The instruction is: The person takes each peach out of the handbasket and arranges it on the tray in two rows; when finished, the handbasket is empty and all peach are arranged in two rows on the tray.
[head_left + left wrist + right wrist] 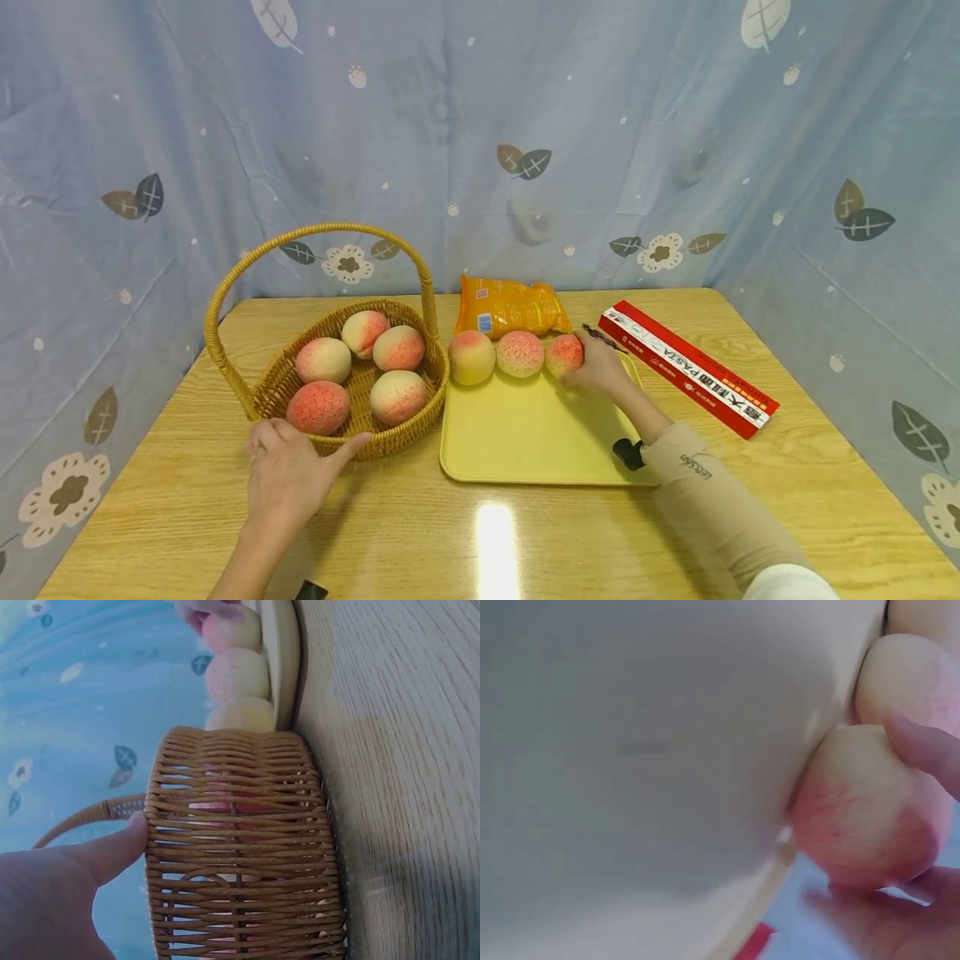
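Observation:
In the head view, my right hand (600,367) is at the tray's far right, round the rightmost peach (564,356). The right wrist view shows the thumb on one side of this peach (870,810) and fingers on the other. Two more peaches, a yellowish one (472,358) and a speckled pink one (520,354), line up beside it along the yellow tray's (540,433) far edge. My left hand (288,467) rests at the wicker basket's (408,437) front left, its thumb straight against the rim. Several peaches (318,407) lie inside the basket.
An orange snack bag (510,307) lies behind the row of peaches. To the right of the tray, a red and white pasta box (686,367) lies at a slant. The basket's tall handle (322,229) arches upward. A patterned blue curtain (480,125) hangs behind the wooden table (405,533).

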Demonstrator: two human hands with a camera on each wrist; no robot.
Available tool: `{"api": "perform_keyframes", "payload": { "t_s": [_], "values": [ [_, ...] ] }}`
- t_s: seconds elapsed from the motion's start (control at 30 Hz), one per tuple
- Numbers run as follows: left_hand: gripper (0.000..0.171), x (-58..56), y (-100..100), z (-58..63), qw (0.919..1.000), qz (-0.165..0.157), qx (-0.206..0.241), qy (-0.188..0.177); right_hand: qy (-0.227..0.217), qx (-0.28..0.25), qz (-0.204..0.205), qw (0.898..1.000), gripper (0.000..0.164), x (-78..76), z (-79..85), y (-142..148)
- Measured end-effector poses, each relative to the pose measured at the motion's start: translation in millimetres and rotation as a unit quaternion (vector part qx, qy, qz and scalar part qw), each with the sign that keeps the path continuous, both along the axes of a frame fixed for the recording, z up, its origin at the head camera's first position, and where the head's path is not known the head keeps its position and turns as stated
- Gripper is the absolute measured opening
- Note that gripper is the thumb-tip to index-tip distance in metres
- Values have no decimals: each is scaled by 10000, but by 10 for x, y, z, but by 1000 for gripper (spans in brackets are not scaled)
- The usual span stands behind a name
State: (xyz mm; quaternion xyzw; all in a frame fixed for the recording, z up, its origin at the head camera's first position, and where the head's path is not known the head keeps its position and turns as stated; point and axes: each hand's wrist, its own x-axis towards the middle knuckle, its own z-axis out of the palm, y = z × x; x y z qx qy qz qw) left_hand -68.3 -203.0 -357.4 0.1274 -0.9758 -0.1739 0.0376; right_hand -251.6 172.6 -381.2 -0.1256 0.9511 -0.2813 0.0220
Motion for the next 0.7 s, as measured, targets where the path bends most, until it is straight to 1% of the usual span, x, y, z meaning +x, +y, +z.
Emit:
{"api": "perform_keyframes", "payload": {
  "t_s": [0.1,0.2,0.27,0.3,0.37,0.43,0.5,0.53,0.6,0.7],
  "values": [
    [118,8,3,3,10000,-16,27,-18,394,-18,66,9992,91,84,69,-130],
    [118,17,5,3,10000,-19,17,17,926,-407,315,9944,82,193,175,-349],
    [117,25,4,4,10000,-6,4,61,1090,-802,610,9889,75,268,242,-534],
    [117,28,3,4,10000,1,2,80,1101,-1028,816,9852,71,299,268,-631],
    [116,33,-1,8,9999,19,2,112,982,-1454,1239,9766,66,354,292,-831],
    [117,28,-3,10,9999,5,17,100,753,-1868,1698,9647,61,390,290,-1027],
    [117,26,-5,12,9999,-7,19,98,589,-2067,2100,9538,58,414,273,-1216],
    [117,25,-6,14,10000,-16,11,96,540,-2109,2244,9499,57,425,264,-1303],
    [117,22,-6,15,9999,-34,-20,93,568,-2003,2442,9471,57,444,252,-1465],
    [117,25,-5,13,9999,-36,-95,108,612,-1313,2643,9535,58,473,254,-1673]
  ]
}}
